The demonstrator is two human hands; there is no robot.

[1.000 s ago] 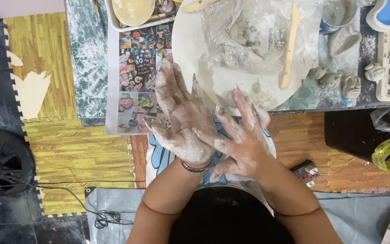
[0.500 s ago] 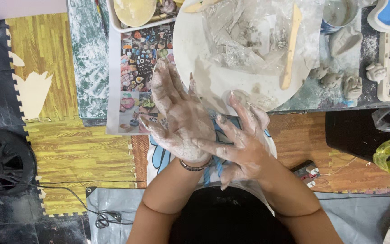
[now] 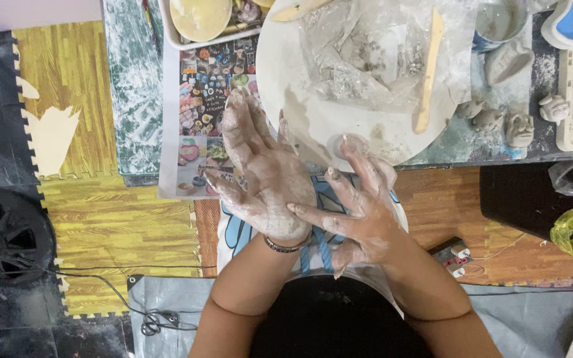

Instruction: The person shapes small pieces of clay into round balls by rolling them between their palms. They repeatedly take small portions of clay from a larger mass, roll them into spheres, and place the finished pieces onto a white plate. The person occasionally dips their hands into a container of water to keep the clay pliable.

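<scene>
Two clay-smeared hands meet over the lap at the bench [image 3: 499,142] edge. Left hand [image 3: 263,176] lies flat, fingers spread wide, back up, holding nothing. Right hand [image 3: 359,209] is also spread and empty, its fingers laid across the left wrist just above a bracelet [image 3: 286,246]. Just beyond the fingertips sits a round white board [image 3: 313,113] carrying a crumpled plastic sheet [image 3: 373,59] and a wooden tool [image 3: 430,69]. Small clay figures [image 3: 499,122] stand to the right, a picture sheet [image 3: 200,113] to the left.
</scene>
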